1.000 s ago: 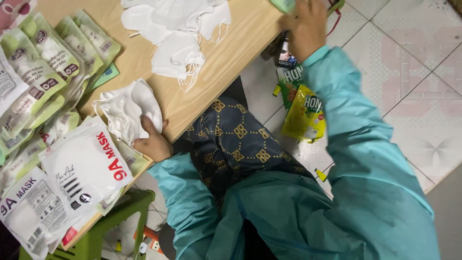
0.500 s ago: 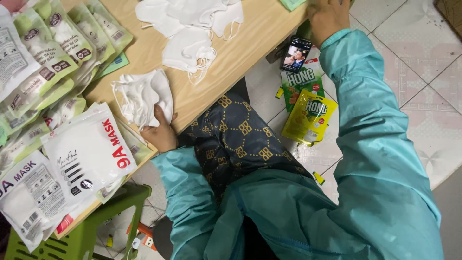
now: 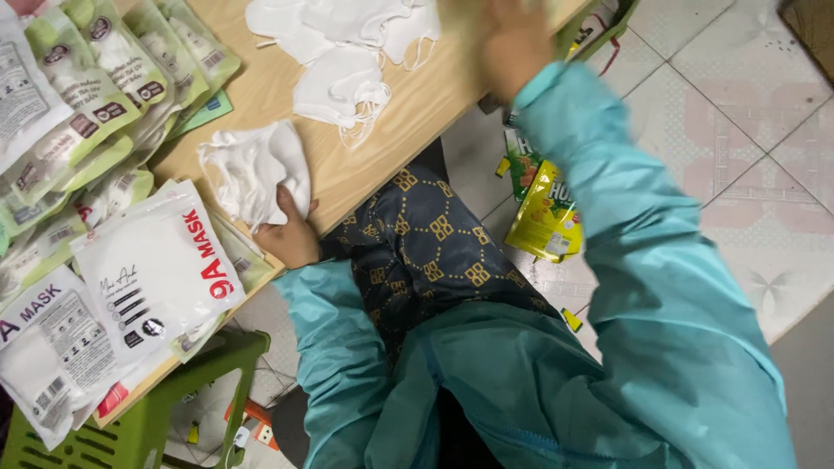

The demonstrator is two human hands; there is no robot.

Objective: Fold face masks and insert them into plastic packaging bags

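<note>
right hand (image 3: 514, 43) now blurred over table (image 3: 417, 104), grip unclear; left hand (image 3: 291, 236) clutching white masks (image 3: 256, 169)

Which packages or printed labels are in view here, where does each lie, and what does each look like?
White flat pouches: table's near left edge, overlapping; red and black print.
Green-and-white pouches: upper left, fanned in a stack; small dark labels.
Yellow-green packet: on the floor tiles beside the right sleeve, crumpled.
Green packet: floor, just above it, partly hidden.

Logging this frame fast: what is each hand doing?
Left hand: closed on the stack of white masks at the table edge.
Right hand: blurred, cannot tell.
</note>
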